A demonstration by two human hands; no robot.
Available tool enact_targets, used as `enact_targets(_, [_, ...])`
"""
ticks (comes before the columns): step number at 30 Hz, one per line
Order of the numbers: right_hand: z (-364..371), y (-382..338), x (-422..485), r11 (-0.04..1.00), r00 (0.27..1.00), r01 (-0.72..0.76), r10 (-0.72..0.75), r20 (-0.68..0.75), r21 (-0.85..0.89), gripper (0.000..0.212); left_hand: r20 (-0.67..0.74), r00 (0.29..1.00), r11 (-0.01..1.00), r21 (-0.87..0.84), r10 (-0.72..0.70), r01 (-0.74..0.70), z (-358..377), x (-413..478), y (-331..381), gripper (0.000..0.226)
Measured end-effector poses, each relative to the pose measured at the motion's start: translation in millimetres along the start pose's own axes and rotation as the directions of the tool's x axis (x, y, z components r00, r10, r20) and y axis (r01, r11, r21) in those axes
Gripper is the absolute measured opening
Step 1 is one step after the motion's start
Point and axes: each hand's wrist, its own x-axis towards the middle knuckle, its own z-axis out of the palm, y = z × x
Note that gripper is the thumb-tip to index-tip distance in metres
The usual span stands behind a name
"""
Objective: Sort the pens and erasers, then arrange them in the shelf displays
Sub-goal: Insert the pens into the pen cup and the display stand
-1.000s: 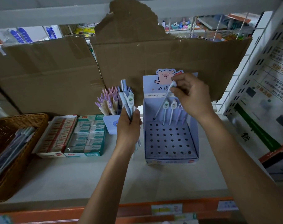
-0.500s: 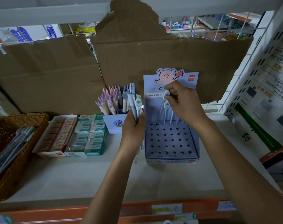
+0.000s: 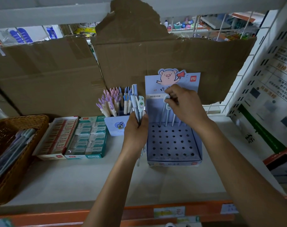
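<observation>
I can see two arms and two hands, and they belong to a person. The left hand (image 3: 136, 128) and the right hand (image 3: 183, 107) are both bare. The left arm (image 3: 110, 185) is bare from the wrist all the way to the edge of my picture. The right arm (image 3: 237, 161) is bare the same way. Both arms are long, and they get wider away from the wrists. I can see the bumps of the knuckles (image 3: 173, 91) on the right hand. The fingers (image 3: 143, 118) are round at the tips. The light is dim, so I cannot make out the nails.
</observation>
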Motion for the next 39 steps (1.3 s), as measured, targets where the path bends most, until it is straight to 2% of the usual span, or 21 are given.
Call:
enact_targets(3, [3.6, 1.0, -0.2, 0.996, 0.999, 0.043, -0.042, 0.018, -0.082, 0.017, -0.015, 0.999, 0.999, 0.006, -0.048, 0.048, 0.3, -0.6, 1.4, 0.011])
enact_targets(6, [1.2, -0.4, 3.0, 0.992, 0.998, 0.066, -0.063, 0.025, -0.111, 0.019, -0.011, 0.994, 0.991, -0.079, -0.11, 0.109, 1.8, -2.1, 5.5, 0.015])
enact_targets(10, [1.9, 0.3, 4.7, 0.982, 0.989, 0.122, -0.108, 0.102, -0.146, 0.015, 0.009, 1.0, 0.997, -0.082, -0.012, 0.013, 2.2, -5.1, 8.9, 0.013])
enact_targets(13, [0.9, 1.9, 4.4, 0.985, 0.992, 0.095, -0.081, 0.094, -0.147, 0.023, 0.016, 1.0, 0.991, -0.133, -0.004, 0.006, 0.8, -5.5, 11.5, 0.009])
enact_targets(15, [-2.3, -1.6, 2.2, 0.995, 0.999, 0.051, -0.052, -0.005, -0.081, 0.028, 0.015, 0.998, 0.982, -0.18, -0.057, 0.059, 0.0, -4.0, 12.7, 0.011])
enact_targets(17, [-8.7, -9.2, -0.6, 0.995, 0.997, -0.012, 0.02, -0.078, 0.099, 0.025, 0.009, 0.997, 0.969, -0.231, -0.081, 0.081, 0.0, -3.0, 13.5, 0.014])
enact_targets(19, [-14.1, -18.3, -3.2, 0.952, 0.993, -0.116, 0.117, 0.013, 0.283, 0.021, 0.004, 0.998, 0.963, -0.259, -0.07, 0.069, -0.1, -2.7, 14.4, 0.016])
enact_targets(21, [-14.7, -26.1, -5.2, 0.901, 0.972, -0.211, 0.154, 0.175, 0.379, 0.021, 0.013, 0.999, 0.961, -0.272, -0.049, 0.051, -0.4, -3.4, 15.6, 0.017])
enact_targets(24, [-4.7, -31.3, -8.4, 0.87, 0.947, -0.263, 0.151, 0.284, 0.416, 0.024, 0.051, 0.998, 0.951, -0.308, -0.025, 0.04, -0.8, -5.6, 18.6, 0.02])
enact_targets(29, [0.4, -29.4, -8.2, 0.744, 0.936, -0.333, 0.189, 0.296, 0.579, 0.013, 0.093, 0.996, 0.94, -0.339, -0.015, 0.046, -2.9, -7.2, 21.1, 0.02])
enact_targets(33, [-3.9, -28.5, -3.2, 0.67, 0.922, -0.372, 0.191, 0.336, 0.642, 0.016, 0.102, 0.995, 0.947, -0.32, -0.009, 0.041, -3.3, -6.7, 20.2, 0.02])
enact_targets(37, [-12.7, -25.0, -0.6, 0.628, 0.929, -0.364, 0.198, 0.312, 0.688, 0.024, 0.119, 0.992, 0.947, -0.312, -0.034, 0.069, -8.4, -5.9, 19.4, 0.022])
enact_targets(39, [-13.6, -24.9, 0.1, 0.608, 0.933, -0.357, 0.198, 0.301, 0.709, 0.026, 0.133, 0.99, 0.964, -0.255, -0.04, 0.073, -8.7, -6.2, 18.5, 0.02])
